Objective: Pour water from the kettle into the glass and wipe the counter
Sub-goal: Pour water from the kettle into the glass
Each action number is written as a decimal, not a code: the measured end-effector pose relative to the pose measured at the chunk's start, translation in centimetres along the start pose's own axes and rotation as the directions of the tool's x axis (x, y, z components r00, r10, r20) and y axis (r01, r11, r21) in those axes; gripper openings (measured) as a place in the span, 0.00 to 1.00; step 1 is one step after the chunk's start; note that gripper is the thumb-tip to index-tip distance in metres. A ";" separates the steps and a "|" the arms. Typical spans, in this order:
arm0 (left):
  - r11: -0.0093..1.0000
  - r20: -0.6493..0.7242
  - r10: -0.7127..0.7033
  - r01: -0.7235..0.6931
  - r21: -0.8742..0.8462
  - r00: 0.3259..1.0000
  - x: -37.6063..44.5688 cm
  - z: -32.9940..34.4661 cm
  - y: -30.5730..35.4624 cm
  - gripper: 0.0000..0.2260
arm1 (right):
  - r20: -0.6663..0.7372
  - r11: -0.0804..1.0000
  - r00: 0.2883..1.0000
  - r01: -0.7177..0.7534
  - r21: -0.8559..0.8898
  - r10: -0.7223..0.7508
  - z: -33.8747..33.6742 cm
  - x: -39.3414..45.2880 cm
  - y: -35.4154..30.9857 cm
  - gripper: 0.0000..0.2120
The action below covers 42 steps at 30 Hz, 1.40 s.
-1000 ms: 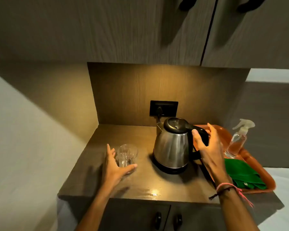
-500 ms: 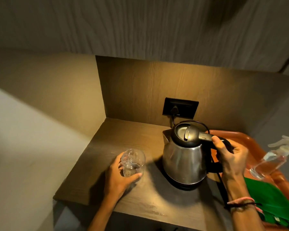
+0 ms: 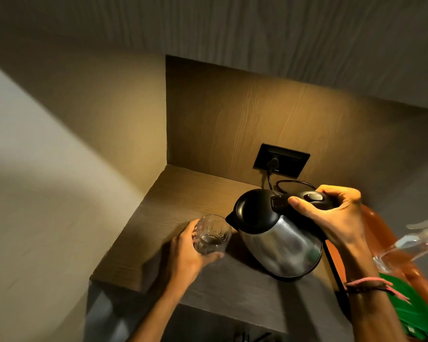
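A steel kettle (image 3: 282, 245) with a black lid is tilted to the left, its spout just over the rim of a clear cut glass (image 3: 211, 234). My right hand (image 3: 331, 218) grips the kettle's black handle from above. My left hand (image 3: 188, 253) is wrapped around the glass, which stands on the brown wooden counter (image 3: 183, 193). A little water lies in the bottom of the glass. No stream from the spout is visible.
An orange tray (image 3: 373, 233) sits at the right with a blurred clear spray bottle (image 3: 403, 248) and a green cloth (image 3: 413, 314). A black socket (image 3: 281, 160) on the back wall holds the kettle's cord. Cabinets hang overhead; a side wall closes the left.
My right hand closed on the handle, lifted the kettle off its base and tipped it left toward the glass. My left hand closed around the glass. The view has shifted left and closer.
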<state>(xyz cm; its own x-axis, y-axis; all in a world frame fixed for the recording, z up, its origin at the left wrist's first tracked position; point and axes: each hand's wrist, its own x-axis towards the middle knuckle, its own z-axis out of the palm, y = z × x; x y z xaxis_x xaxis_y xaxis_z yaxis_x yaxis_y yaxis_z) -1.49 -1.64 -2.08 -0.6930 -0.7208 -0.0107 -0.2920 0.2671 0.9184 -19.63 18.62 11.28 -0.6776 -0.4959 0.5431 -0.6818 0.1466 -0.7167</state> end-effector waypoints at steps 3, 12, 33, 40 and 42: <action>0.998 0.007 0.019 -0.019 0.057 1.000 0.0 -0.2 0.1 0.45 | 0.031 0.997 0.999 0.046 -0.058 -0.044 0.5 0.4 -0.7 0.15; 0.993 0.009 0.032 -0.033 0.117 0.999 0.1 -0.4 0.0 0.45 | 0.057 0.982 0.993 0.112 -0.152 -0.105 1.3 1.7 -1.4 0.25; 0.992 0.029 0.033 -0.036 0.117 0.999 0.2 -0.5 -0.3 0.46 | 0.150 0.930 0.960 0.267 -0.252 -0.235 0.2 3.9 -3.1 0.20; 0.993 0.042 0.024 -0.029 0.114 0.999 0.2 -0.6 -0.2 0.45 | 0.165 0.902 0.959 0.273 -0.334 -0.230 0.0 4.3 -3.9 0.23; 0.995 0.041 0.022 -0.026 0.100 0.999 0.3 -0.5 -0.2 0.45 | 0.163 0.901 0.963 0.259 -0.349 -0.214 -0.1 4.3 -4.0 0.26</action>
<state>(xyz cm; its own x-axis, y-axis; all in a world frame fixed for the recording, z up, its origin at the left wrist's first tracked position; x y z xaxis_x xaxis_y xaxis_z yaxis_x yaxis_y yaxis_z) -1.28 -2.19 -2.06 -0.7259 -0.6878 -0.0072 -0.3385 0.3481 0.8742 -19.81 15.97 16.52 -0.4617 -0.6485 0.6052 -0.8859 0.3023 -0.3520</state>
